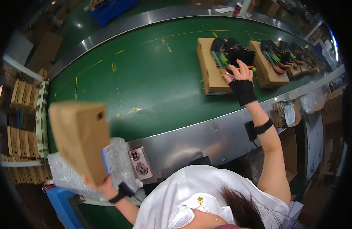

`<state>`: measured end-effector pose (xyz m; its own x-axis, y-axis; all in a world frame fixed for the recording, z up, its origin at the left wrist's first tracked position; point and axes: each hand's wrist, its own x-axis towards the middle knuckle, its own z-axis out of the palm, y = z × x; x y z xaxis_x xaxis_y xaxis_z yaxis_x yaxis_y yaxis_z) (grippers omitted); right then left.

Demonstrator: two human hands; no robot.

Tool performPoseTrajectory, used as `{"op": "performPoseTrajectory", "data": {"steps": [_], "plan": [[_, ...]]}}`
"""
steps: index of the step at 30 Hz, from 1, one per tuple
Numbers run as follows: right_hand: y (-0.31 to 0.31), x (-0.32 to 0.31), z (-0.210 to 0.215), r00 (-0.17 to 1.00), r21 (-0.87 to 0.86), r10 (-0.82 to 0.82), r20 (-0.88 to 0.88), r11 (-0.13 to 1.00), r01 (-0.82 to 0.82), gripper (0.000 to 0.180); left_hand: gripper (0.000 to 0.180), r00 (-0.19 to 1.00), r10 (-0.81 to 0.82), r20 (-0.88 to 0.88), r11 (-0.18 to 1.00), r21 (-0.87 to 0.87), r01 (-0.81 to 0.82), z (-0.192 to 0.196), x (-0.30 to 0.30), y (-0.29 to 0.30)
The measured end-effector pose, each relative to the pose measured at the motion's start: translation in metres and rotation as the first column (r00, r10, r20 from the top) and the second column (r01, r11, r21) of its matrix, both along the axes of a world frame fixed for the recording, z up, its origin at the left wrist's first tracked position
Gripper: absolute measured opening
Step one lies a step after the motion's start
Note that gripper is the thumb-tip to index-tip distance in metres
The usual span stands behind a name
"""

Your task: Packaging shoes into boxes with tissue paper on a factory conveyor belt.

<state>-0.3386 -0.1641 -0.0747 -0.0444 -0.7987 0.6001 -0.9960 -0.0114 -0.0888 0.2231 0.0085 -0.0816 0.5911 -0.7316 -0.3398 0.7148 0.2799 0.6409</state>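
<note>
The left hand (101, 186) grips the lower end of a tilted box (80, 135) above the near left of the tabletop (145, 84); its dark print is blurred. Well apart from it, the right hand (240, 72) lies over dark shoes (218, 49) on a flat carton (212, 78); whether it grips one, I cannot tell. More shoes and cartons line up rightward. The tabletop is green with worn yellow marks and a steel edge (191, 143). A pink-and-white phone (141, 163) lies beside plastic bags (120, 154). Racked boxes (23, 94) stand at left.
</note>
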Motion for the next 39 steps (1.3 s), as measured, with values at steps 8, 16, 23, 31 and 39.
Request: {"op": "performPoseTrajectory", "data": {"steps": [8,16,23,31,39], "plan": [[-0.036,-0.068,0.026,0.993,0.641,-0.115,0.0,0.763,0.088,0.068,0.091,0.765,0.642,-0.048,0.763,0.137,-0.632,-0.002,-0.012,0.103],[-0.034,-0.084,0.084,0.964,0.493,0.166,0.206,0.834,-0.249,0.055,0.078,0.934,0.194,0.299,0.906,0.312,-0.288,-0.028,-0.088,0.07],[0.034,-0.072,0.114,0.724,0.55,0.588,0.361,0.492,-0.675,0.045,0.042,0.789,-0.374,0.487,0.917,0.324,0.234,-0.023,-0.231,-0.023],[0.113,-0.049,-0.021,0.126,0.481,0.972,0.196,0.016,-0.876,0.034,0.037,-0.344,-0.472,0.812,0.787,0.563,0.251,-0.038,-0.37,-0.05],[0.012,-0.069,-0.026,0.636,0.705,0.653,0.411,0.215,-0.676,0.027,0.052,-0.603,-0.522,0.604,0.64,0.744,0.191,-0.04,-0.41,-0.029]]}}
